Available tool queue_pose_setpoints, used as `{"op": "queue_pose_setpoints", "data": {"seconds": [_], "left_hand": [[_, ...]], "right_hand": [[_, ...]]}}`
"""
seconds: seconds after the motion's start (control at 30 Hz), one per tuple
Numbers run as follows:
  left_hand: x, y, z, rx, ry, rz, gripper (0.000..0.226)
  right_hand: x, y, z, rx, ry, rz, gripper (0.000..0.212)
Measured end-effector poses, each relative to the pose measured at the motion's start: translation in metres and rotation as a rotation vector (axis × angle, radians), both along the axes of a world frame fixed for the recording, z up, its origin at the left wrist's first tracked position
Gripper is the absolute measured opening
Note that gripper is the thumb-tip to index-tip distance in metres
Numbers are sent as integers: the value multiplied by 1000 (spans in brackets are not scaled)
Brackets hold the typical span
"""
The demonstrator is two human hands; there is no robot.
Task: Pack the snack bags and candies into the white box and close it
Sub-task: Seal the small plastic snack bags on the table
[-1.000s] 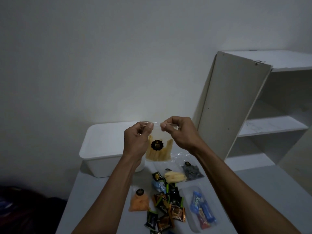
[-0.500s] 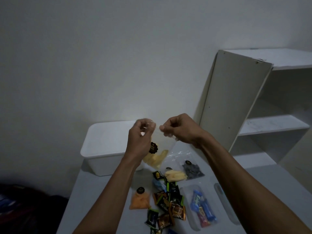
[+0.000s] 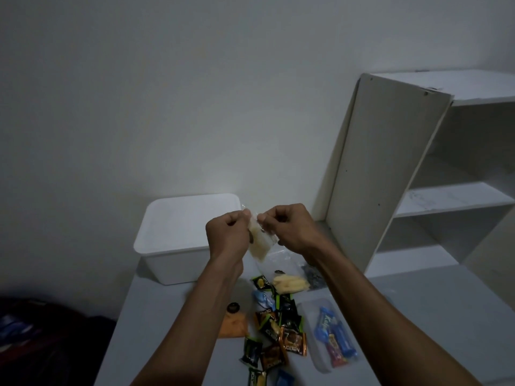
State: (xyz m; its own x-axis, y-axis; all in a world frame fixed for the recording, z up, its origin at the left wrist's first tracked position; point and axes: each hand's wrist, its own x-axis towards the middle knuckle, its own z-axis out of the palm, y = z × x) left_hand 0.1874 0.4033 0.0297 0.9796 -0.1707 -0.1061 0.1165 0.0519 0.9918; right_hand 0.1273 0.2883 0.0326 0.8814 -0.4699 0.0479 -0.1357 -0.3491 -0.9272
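Your left hand and right hand both pinch the top edge of a clear snack bag of pale yellow sticks, held up in the air just in front of the white box, whose lid is on. Below your forearms, the small candies lie scattered on the grey table. Among them sit an orange snack bag, another yellow-stick bag and a clear tray of blue and red bars.

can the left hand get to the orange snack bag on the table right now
Probably not yet: the left hand and right hand are both pinching the clear snack bag. The orange snack bag lies uncovered beside the left forearm, an easy path once freed.
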Motion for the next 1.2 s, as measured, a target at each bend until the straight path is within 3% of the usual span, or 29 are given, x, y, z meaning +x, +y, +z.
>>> {"op": "queue_pose_setpoints", "data": {"seconds": [0.33,0.57,0.8,1.03,1.1,1.2], "left_hand": [[-5,0,-5,101,15,-56,10],[-5,1,-5,105,81,-73,20],[-12,0,-12,209,48,-110,23],[-16,-2,-18,123,147,-68,24],[-18,-3,-17,74,185,-49,21],[-22,-6,-19,59,208,-65,18]], "right_hand": [[0,4,-19,-83,-47,-64,19],[-6,6,-27,27,5,-67,23],[-10,12,-38,-28,-4,-126,24],[-28,15,-50,58,-43,-115,16],[-36,20,-59,-48,-23,-104,22],[-35,28,-74,-205,-124,-278,16]]}}
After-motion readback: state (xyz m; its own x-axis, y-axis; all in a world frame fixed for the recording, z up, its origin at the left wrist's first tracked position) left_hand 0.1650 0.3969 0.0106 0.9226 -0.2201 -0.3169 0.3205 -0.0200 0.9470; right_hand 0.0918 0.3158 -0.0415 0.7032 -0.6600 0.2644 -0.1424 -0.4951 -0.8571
